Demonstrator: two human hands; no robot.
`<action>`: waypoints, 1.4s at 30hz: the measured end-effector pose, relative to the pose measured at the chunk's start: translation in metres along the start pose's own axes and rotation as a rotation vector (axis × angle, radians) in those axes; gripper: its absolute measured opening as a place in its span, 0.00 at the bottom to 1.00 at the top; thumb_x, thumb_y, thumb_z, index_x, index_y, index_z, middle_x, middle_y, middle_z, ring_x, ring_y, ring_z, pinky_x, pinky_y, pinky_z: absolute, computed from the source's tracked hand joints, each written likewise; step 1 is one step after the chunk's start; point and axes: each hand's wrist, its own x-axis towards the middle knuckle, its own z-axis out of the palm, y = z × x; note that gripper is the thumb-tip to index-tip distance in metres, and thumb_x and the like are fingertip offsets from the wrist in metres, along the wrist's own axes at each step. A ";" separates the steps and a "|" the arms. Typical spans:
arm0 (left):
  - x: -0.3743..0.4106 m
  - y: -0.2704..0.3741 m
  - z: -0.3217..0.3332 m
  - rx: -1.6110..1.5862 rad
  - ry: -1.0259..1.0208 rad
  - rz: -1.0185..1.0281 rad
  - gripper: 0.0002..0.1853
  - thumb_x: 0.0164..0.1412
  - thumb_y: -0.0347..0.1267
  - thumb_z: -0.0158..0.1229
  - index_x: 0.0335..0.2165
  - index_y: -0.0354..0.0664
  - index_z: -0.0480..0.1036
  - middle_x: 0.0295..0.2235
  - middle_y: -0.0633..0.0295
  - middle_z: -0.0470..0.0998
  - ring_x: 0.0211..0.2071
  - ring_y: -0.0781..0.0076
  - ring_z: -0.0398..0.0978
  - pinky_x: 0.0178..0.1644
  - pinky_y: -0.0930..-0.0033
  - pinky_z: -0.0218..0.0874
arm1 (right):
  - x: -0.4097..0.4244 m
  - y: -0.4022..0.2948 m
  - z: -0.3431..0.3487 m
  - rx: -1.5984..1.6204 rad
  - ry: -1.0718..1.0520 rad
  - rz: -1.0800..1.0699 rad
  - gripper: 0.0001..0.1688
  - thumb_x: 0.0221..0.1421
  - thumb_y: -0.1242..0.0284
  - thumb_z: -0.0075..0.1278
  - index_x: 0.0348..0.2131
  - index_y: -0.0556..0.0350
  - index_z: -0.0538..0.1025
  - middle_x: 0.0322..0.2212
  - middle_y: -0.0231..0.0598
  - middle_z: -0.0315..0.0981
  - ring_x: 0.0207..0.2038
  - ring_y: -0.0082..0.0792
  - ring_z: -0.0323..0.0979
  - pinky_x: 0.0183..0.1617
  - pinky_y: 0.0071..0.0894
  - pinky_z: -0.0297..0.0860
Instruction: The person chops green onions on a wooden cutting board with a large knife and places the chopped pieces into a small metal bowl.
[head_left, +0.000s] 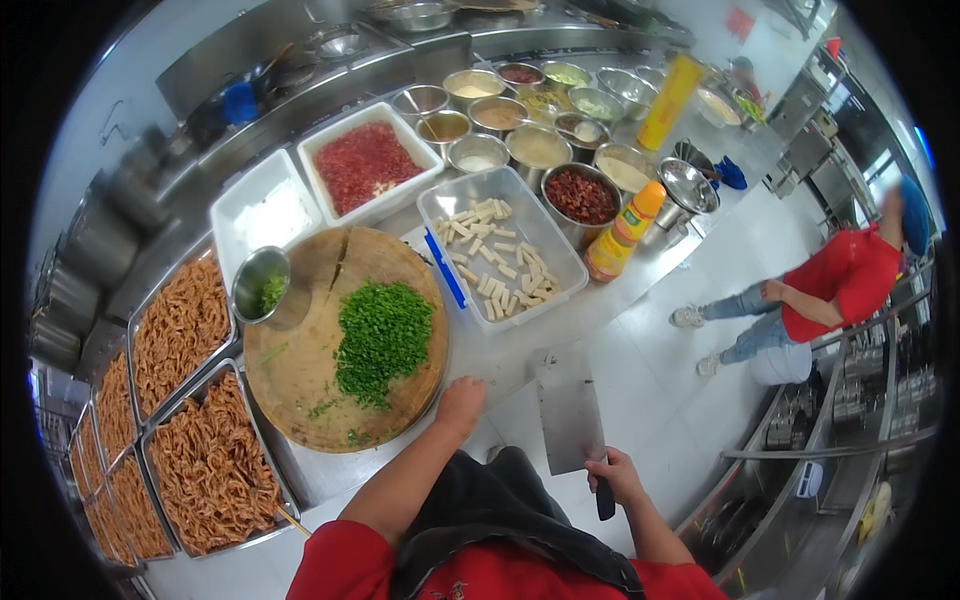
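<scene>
My right hand grips the black handle of a Chinese cleaver. Its broad blade points away from me, right of the counter's front edge, with small green bits on it. My left hand is by that edge, just right of a round wooden chopping block; its fingers curl out of sight. Finely chopped green herbs, perhaps scallions, lie heaped on the block. A steel cup holding chopped greens stands at the block's far left. A crack runs through the wood near its far rim.
Steel trays of brown strips, perhaps fried meat, line the left. Beyond the block are a clear plastic box of pale sticks, a white tub of minced meat and a yellow bottle. A co-worker stands at right.
</scene>
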 end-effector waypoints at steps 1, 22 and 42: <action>-0.001 0.000 -0.006 0.017 -0.025 -0.017 0.06 0.48 0.23 0.52 0.30 0.41 0.71 0.31 0.55 0.70 0.37 0.54 0.69 0.41 0.59 0.64 | -0.003 -0.009 0.002 0.002 0.007 -0.014 0.07 0.47 0.79 0.55 0.27 0.59 0.70 0.14 0.34 0.67 0.14 0.27 0.66 0.20 0.25 0.64; -0.150 -0.107 -0.157 -0.197 0.747 -0.452 0.13 0.48 0.21 0.53 0.36 0.37 0.73 0.33 0.51 0.75 0.37 0.49 0.72 0.42 0.57 0.63 | 0.193 -0.238 0.131 -0.542 -0.187 -0.161 0.31 0.40 0.83 0.57 0.46 0.65 0.64 0.22 0.43 0.71 0.19 0.31 0.70 0.21 0.26 0.68; -0.126 -0.231 -0.180 0.023 0.631 -0.686 0.04 0.46 0.25 0.56 0.26 0.39 0.71 0.30 0.51 0.72 0.34 0.49 0.70 0.38 0.54 0.63 | 0.185 -0.188 0.345 -1.279 -0.392 -1.044 0.26 0.53 0.62 0.50 0.47 0.60 0.69 0.46 0.51 0.67 0.50 0.48 0.64 0.54 0.40 0.60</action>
